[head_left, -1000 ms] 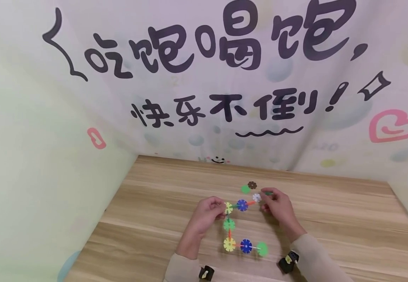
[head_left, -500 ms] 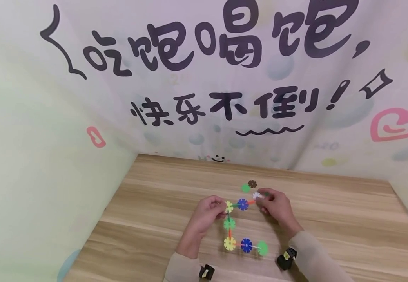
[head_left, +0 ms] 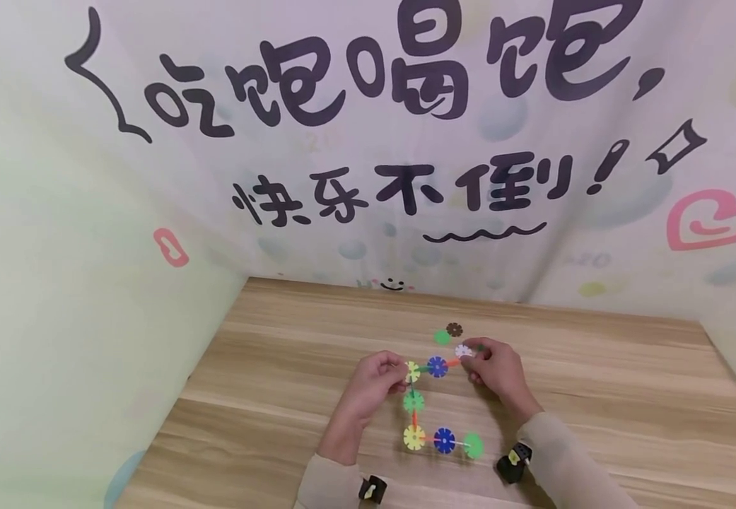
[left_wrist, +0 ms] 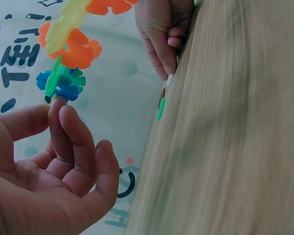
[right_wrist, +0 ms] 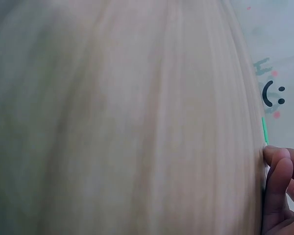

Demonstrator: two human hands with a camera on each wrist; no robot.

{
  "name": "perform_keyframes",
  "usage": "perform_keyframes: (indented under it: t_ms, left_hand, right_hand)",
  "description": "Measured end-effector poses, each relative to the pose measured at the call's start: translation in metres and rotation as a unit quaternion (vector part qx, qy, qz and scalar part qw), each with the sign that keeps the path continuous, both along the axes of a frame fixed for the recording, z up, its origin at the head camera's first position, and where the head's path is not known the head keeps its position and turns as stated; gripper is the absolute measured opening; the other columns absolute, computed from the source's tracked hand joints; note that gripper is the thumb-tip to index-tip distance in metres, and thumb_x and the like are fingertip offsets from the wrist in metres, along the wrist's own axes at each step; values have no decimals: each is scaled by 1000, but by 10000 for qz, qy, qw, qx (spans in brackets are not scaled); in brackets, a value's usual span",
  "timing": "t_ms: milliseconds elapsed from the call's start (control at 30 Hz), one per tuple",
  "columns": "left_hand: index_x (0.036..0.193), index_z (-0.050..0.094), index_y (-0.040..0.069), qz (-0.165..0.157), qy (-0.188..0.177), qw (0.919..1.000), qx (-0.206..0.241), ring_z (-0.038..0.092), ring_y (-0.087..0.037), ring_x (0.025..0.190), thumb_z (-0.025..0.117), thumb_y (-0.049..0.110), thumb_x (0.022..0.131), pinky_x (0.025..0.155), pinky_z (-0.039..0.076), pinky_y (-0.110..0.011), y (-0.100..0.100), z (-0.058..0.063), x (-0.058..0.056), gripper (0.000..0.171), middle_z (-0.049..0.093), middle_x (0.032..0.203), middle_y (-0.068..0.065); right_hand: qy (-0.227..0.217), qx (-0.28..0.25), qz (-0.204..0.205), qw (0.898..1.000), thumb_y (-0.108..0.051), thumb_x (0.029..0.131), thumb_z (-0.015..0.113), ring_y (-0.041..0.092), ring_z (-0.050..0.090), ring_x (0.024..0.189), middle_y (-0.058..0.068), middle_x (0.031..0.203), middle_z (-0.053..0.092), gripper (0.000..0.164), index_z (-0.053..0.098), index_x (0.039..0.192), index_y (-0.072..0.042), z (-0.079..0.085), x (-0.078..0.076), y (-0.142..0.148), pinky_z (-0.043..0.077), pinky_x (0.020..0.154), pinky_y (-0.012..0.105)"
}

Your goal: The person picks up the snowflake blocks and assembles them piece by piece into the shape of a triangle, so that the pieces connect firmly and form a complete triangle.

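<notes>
Notched plastic discs are slotted together into an angular C-shaped chain. My left hand (head_left: 377, 385) pinches the upper-left yellow disc (head_left: 413, 371). Its index finger and thumb meet just below a green-and-blue part of the chain (left_wrist: 59, 83) in the left wrist view. My right hand (head_left: 498, 371) pinches the white disc (head_left: 463, 350) at the end of the upper arm, beyond an orange disc and a blue disc (head_left: 437, 366). A bit of dark green shows by the right fingertips. The lower arm carries a yellow disc (head_left: 414, 437), a blue disc (head_left: 444, 441) and a green end disc (head_left: 473, 446).
Loose on the wooden table (head_left: 278, 367), behind the chain, lie a green disc (head_left: 442, 337) and a brown disc (head_left: 454, 329). A printed fabric backdrop (head_left: 355, 247) rises at the table's far edge, and another pale panel (head_left: 75, 283) stands along the left side.
My right fingers have shifted slightly left, from beside the white disc onto its lower edge. The left hand keeps its pinch on the yellow disc. The rest of the chain looks the same.
</notes>
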State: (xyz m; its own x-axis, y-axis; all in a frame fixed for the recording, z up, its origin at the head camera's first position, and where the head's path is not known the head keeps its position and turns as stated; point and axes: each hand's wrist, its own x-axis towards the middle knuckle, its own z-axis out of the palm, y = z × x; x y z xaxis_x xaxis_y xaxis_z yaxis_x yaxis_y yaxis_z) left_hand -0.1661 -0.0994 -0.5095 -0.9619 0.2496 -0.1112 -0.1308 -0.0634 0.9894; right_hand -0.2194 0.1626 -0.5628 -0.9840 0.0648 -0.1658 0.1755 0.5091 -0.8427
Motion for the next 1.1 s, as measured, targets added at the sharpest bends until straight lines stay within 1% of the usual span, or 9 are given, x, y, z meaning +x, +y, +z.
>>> perform_keyframes:
  t_ms: [200,367,433,567,733,833,933,1000,1100]
  left_hand:
    - [108,62,-9,28,-58,10000,-9,64,-21,76,62,7,97,82,56,-47,-1,0,2,18,66,85,-16]
    - [106,63,-6,46,-192,9998,-38,63,-19,78,63,8,97,81,56,-40,-2,-2,5,17,65,84,-9]
    - [105,63,-6,30,-173,9998,-48,64,-20,78,63,8,97,81,56,-40,-1,-2,5,17,65,83,-8]
    - [105,63,-7,9,-59,10000,-79,64,-20,77,62,8,97,82,56,-44,-1,-3,2,17,65,82,-8]
    - [106,62,-8,-22,5,9999,-106,64,-16,74,61,7,98,82,56,-46,-1,-1,0,17,65,80,-7]
    - [107,62,-8,-32,21,9999,-100,64,-15,74,61,7,98,82,56,-46,0,0,0,18,65,80,-7]
    - [108,62,-9,-21,3,10000,-84,63,-16,74,61,7,98,81,57,-45,1,0,1,19,65,81,-7]
    - [108,62,-9,-8,0,10000,-72,63,-16,75,61,7,98,80,57,-43,2,1,1,19,65,82,-8]
    - [108,61,-10,0,-22,10000,-40,63,-17,76,61,6,98,81,57,-44,2,1,1,19,65,82,-8]
  right_hand:
    - [-36,35,9,10000,-16,90,76,20,62,59,8,77,62,31,68,120,-10,2,2,-1,50,49,27]
    - [100,215,-7,9997,-13,88,77,19,60,62,9,83,59,30,64,115,-8,0,9,-3,49,51,27]
    - [171,260,-25,9995,-13,88,77,19,60,63,9,87,60,30,62,113,-8,-1,11,-4,50,52,28]
    - [344,287,-18,9990,-13,89,75,19,60,66,10,92,60,27,58,109,-8,0,12,-4,52,55,29]
    - [417,168,24,9990,-11,94,69,19,61,67,9,88,63,17,59,106,-8,2,14,-3,54,55,28]
    - [362,-73,-10,9993,-11,95,66,19,63,68,9,84,64,13,61,106,-7,4,17,-2,54,56,27]
    - [226,-582,-60,9980,-9,95,64,19,64,72,10,85,65,15,62,108,-3,7,20,1,56,60,27]
    - [98,-1034,-92,9946,-7,96,63,20,65,74,12,87,66,17,61,111,1,8,22,3,57,64,27]
    - [-119,-1667,-176,9858,-6,97,62,20,65,76,14,91,67,20,59,115,3,10,26,7,58,67,27]
